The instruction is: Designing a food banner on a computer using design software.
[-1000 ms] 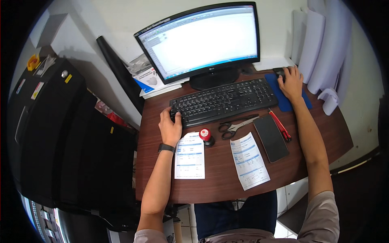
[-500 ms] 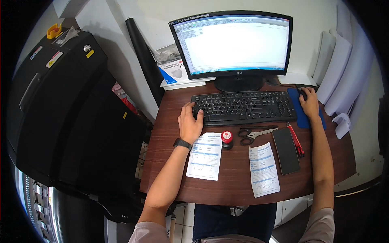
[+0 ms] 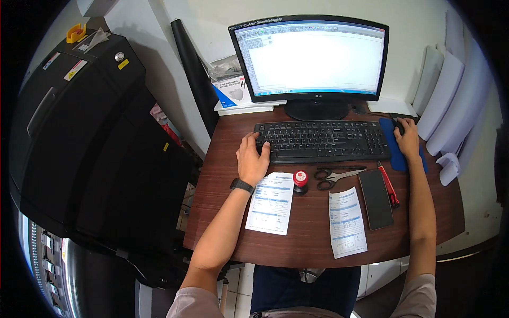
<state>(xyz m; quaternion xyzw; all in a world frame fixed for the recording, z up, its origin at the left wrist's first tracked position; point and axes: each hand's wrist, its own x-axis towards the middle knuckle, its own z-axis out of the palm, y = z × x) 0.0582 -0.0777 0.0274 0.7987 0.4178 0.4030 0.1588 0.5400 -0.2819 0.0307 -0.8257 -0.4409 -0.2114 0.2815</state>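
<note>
My left hand (image 3: 253, 158), a dark watch on its wrist, lies at the left end of the black keyboard (image 3: 323, 143). Its thumb and fingers are apart and it holds nothing; the fingertips are over or on the leftmost keys. My right hand (image 3: 408, 139) is curled over a black computer mouse (image 3: 397, 125) on a blue mouse pad (image 3: 389, 143). Behind the keyboard stands a monitor (image 3: 318, 61) with a mostly white drawing window and toolbars along its top. One printed form (image 3: 269, 206) lies beside my left wrist, and a second, creased form (image 3: 347, 225) lies farther right.
A red-topped stamp (image 3: 300, 180) stands beside the left form. Scissors (image 3: 334, 177), a dark phone (image 3: 376, 199) and a red cutter knife (image 3: 389, 185) lie before the keyboard. White rolled sheets (image 3: 445, 100) lean at right; a large black machine (image 3: 90, 143) stands at left.
The whole view has shifted slightly, so the desk things appear a little farther right. Both hands keep their places on the keyboard and mouse, and the monitor picture looks the same.
</note>
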